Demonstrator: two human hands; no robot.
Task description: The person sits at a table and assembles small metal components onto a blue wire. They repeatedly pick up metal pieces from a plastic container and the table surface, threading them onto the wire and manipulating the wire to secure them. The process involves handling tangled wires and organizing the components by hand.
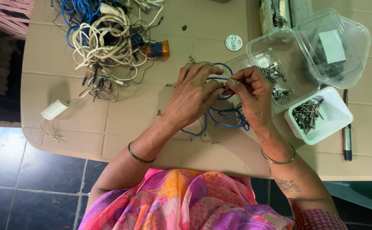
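Pink sleeve [181, 200] nearest. Both hands meet mid-table [66, 64], left hand [193, 96] and right hand [250, 91] pinching blue wire [224, 115] between fingertips; wire loops trail below, toward right hand. Screws tub [318, 115] right.

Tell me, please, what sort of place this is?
Probably a home or small workshop for wiring assembly: a beige table holds tangled cables and tubs of screws, while both hands pinch a blue wire.

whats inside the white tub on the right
The white tub holds a loose pile of small metal screws, heaped toward its left side. The rest of its floor is bare white. Anything beneath the pile is covered.
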